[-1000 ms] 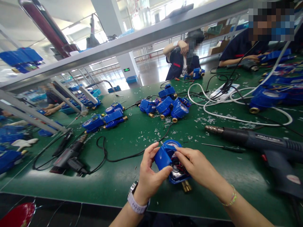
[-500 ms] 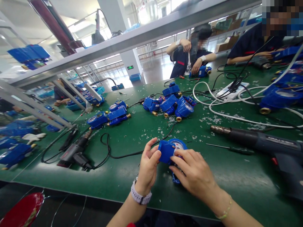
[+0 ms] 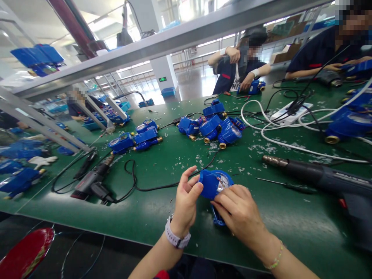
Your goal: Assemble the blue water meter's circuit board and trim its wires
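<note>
Here, a grey heat gun [image 3: 94,176] lies on the green bench [image 3: 145,221], centre-left; at lower centre, the left hand [image 3: 185,203] holds a blue cover [image 3: 208,184] in its fingers; the right hand [image 3: 242,205] bunches its fingers over the blue meter [image 3: 222,181], their grip hidden; a screwdriver [image 3: 296,186] lies centre-right.

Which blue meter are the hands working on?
The meter between the left hand and right hand, with thin wires showing over its dial; the other blue meters are apart from both hands.

Bare fingers [image 3: 195,192], lilac watch strap [image 3: 173,235] on left wrist [image 3: 180,228], yellow-green bracelet [image 3: 279,255] on right wrist [image 3: 265,242], dark clothing [image 3: 200,267] with red patch [image 3: 162,274]
</note>
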The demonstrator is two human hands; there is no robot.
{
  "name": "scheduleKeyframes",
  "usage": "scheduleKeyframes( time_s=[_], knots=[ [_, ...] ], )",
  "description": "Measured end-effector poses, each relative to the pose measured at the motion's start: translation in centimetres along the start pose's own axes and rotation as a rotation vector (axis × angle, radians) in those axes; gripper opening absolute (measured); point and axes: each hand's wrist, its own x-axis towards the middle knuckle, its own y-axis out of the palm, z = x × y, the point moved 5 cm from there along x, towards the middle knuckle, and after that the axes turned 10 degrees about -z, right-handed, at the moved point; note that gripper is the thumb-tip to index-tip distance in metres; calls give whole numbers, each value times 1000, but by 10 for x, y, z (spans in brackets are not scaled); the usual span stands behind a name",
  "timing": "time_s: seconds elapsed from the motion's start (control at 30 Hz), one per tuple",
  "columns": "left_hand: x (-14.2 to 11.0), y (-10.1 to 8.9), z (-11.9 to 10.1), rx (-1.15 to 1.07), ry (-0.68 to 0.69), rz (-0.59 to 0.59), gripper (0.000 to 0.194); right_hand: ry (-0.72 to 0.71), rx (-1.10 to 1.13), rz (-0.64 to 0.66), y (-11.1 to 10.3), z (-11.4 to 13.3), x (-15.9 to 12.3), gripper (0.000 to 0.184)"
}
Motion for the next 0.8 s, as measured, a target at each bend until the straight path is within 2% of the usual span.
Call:
scheduleKeyframes(
  time_s=[0.2,0.43,0.6,0.7,0.8],
  knots=[
    [-1,-2,9,-75,-80,-80,57,-100,8,-7,0,3,-5,25],
    [-6,3,12,-156,-58,-121,53,4,53,-57,-2,4,-9,16],
    [-6,7,14,-169,-92,-112,53,-21,21,-42,-7,11,-14,18],
    [-4,5,17,-174,-123,-139,55,-77,12,-7,-20,4,-22,20],
    [-2,2,19,-163,-152,-145,58,-58,-72,-65,-57,-25,-35,27]
  ],
)
